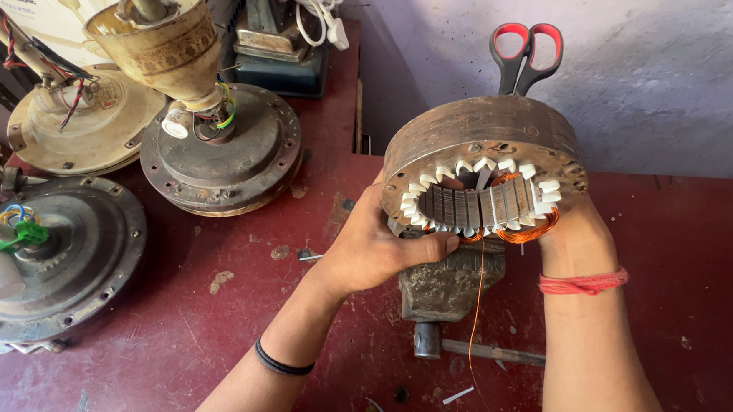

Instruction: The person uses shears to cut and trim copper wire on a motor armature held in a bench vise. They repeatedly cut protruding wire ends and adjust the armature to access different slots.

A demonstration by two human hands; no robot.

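A round rusty motor stator point(478, 141) with white slot liners and copper wire coils stands tilted over a small bench vise point(447, 287). My left hand point(377, 250) grips its lower left rim, thumb lying across the inner edge. My right hand point(572, 233), with a red thread around the wrist, holds the lower right rim beside a bundle of copper winding point(526, 232). A thin copper wire point(475, 312) hangs down from the stator past the vise.
Red-handled scissors point(525, 55) hang on the wall behind. Several ceiling fan motor housings point(219, 152) and a fan base point(54, 256) with wires and a white capacitor sit at the left of the red table point(681, 273). A white cable lies at the back.
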